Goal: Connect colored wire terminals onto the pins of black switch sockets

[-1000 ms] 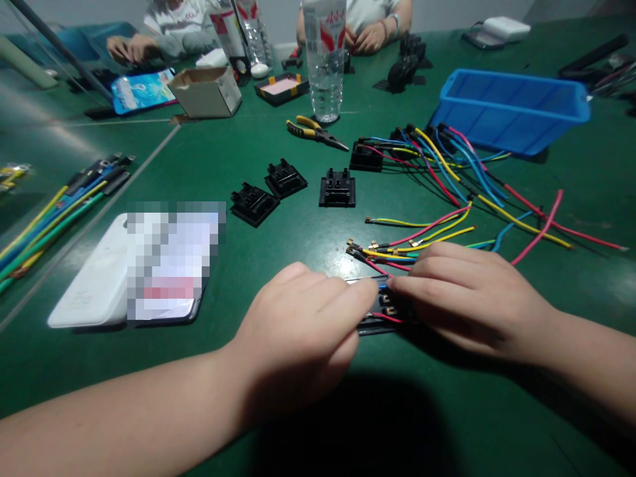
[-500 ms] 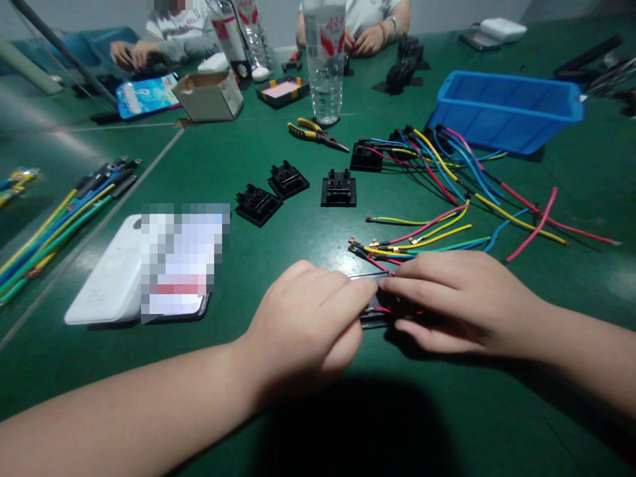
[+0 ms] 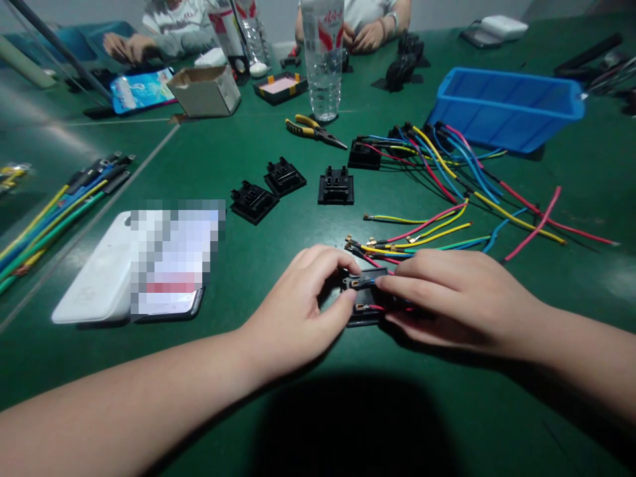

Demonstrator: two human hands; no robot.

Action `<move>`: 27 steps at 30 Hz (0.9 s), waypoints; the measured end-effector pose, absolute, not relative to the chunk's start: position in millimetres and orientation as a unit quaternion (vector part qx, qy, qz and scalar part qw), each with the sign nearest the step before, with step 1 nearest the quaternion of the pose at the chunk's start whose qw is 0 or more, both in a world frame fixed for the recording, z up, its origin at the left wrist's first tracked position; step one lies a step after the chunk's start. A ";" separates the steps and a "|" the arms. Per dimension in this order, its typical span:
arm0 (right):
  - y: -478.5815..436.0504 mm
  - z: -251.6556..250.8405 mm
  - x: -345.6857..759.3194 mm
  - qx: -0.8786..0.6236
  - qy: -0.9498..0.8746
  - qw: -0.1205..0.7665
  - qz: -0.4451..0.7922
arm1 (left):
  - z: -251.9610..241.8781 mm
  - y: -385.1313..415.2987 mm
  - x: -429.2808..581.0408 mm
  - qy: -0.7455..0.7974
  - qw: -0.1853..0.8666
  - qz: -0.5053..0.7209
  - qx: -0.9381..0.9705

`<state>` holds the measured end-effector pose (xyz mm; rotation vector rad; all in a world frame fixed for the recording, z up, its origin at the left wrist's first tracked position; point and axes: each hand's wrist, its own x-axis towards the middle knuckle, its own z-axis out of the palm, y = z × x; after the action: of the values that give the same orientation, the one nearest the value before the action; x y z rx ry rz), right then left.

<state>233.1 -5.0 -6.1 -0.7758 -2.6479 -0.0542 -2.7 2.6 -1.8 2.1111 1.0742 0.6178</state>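
Observation:
On the green table in front of me lies a black plastic base (image 3: 368, 295) with small metal terminals, a red wire (image 3: 376, 307) and a short piece of blue wire showing. My left hand (image 3: 303, 308) is curled at its left side, thumb and index fingertips pinching the edge near the terminals. Covering the right part, my right hand (image 3: 452, 298) grips the base, one fingertip resting by the blue wire; its thumb is mostly hidden. Just beyond my hands are loose coloured wires (image 3: 422, 248) with brass-coloured ends. Farther off, several similar black bases (image 3: 336, 187) stand without wires.
Pliers (image 3: 318, 132) with yellow handles lie beyond the bases. Wired bases (image 3: 364, 154) sit before a blue bin (image 3: 507, 109). A water bottle (image 3: 325, 73) stands behind. At left are phones (image 3: 94, 271) and a wire bundle (image 3: 64, 212). Two people sit opposite, their hands (image 3: 370, 36) visible.
My left hand has drawn back slightly to the left and its fingers have parted, uncovering the terminals on the base. My right hand stays nearly in place.

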 end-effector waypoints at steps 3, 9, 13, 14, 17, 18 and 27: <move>-5.2 -6.6 234.2 -0.268 -0.941 0.204 -0.032 | -0.4 1.7 -3.6 0.424 0.345 0.244 0.801; -5.5 -5.2 233.9 -0.260 -0.938 0.221 -0.055 | 0.3 -0.1 -3.7 0.429 0.383 0.239 0.783; -4.9 -5.3 233.9 -0.247 -0.939 0.223 -0.086 | 0.8 0.7 -3.4 0.434 0.402 0.237 0.771; -4.8 -5.5 233.9 -0.241 -0.940 0.224 -0.091 | 1.2 1.2 -3.3 0.436 0.409 0.232 0.767; -5.1 -5.9 234.2 -0.225 -0.946 0.223 -0.070 | 2.6 2.9 -2.6 0.439 0.445 0.230 0.746; -5.3 -6.0 234.5 -0.224 -0.947 0.222 -0.053 | 3.0 3.3 -2.2 0.440 0.459 0.235 0.735; -7.0 -2.2 234.3 -0.334 -0.914 0.228 -0.018 | 5.8 3.7 1.2 0.420 0.501 0.283 0.702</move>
<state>234.3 -7.0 -2.2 -0.9194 -2.5181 -0.0496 1.2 3.7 5.8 1.6961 1.0162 0.6830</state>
